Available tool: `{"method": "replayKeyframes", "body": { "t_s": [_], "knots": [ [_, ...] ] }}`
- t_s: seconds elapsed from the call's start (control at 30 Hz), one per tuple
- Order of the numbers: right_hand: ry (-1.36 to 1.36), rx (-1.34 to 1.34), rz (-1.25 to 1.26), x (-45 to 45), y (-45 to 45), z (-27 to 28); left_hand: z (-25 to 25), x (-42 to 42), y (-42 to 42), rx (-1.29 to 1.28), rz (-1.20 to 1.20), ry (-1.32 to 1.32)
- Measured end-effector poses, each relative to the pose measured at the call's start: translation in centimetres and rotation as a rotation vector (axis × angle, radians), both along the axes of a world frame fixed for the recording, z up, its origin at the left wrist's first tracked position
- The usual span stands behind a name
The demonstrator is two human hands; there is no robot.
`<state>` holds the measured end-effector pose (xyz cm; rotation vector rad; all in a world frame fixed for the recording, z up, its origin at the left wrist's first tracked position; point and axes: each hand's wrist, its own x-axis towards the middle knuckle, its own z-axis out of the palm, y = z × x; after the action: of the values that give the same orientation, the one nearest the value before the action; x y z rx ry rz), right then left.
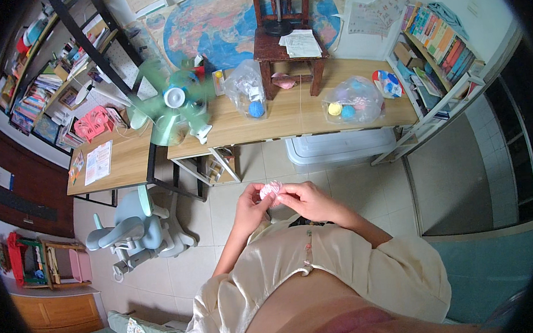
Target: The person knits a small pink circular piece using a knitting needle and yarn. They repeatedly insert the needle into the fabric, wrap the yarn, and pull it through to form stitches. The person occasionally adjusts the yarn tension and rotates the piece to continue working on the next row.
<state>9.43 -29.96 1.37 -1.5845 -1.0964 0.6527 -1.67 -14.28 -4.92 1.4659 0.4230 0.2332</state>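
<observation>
My left hand (252,208) holds a small pink-and-white bundle of yarn (270,190) between thumb and fingers, in front of my body. The fingertips of my right hand (306,200) pinch the bundle's right side, so both hands meet at it. Further forward on the wooden desk (282,124) lies a clear plastic bag (358,97) with several coloured yarn balls. Left of it another clear bag (245,83) has a blue yarn ball (256,109) at its lower end.
A dark wooden chair (282,51) stands on the desk, bearing papers (302,44) and a phone on a stand (278,24). A green fan (175,99) is at left, above a blue-grey swivel chair (144,224). A lidded plastic box (341,148) sits under the desk.
</observation>
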Motion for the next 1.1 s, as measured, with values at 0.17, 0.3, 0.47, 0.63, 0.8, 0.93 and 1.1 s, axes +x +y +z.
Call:
{"method": "replayKeyframes", "body": {
  "t_s": [0.17, 0.3, 0.47, 0.63, 0.8, 0.93, 1.1],
  "knots": [
    [0.012, -0.104, 0.069, -0.6, -1.5, -0.8, 1.2, 0.3, -0.3, -0.402, 0.153, -0.003],
    [0.048, -0.136, 0.062, -0.7, -2.0, -2.1, 1.5, 0.2, -0.3, -0.598, 0.147, -0.086],
    [0.209, -0.164, 0.025, -0.3, -2.5, -4.1, 2.6, -0.5, -0.1, -0.717, 0.028, -0.1],
    [0.281, -0.093, 0.041, 1.3, -2.0, -7.5, 2.3, -1.3, -0.3, -0.712, -0.111, -0.066],
    [0.229, -0.102, 0.075, 3.4, -0.7, -7.4, 1.8, -2.0, -0.8, -0.609, -0.245, -0.033],
    [0.377, -0.126, 0.071, 3.2, -0.1, -5.7, 2.7, -2.2, -1.6, -0.515, -0.237, 0.024],
    [0.41, -0.079, 0.046, 1.9, 0.2, -5.6, 2.9, -2.5, -2.1, -0.521, -0.191, 0.016]
  ]
}}
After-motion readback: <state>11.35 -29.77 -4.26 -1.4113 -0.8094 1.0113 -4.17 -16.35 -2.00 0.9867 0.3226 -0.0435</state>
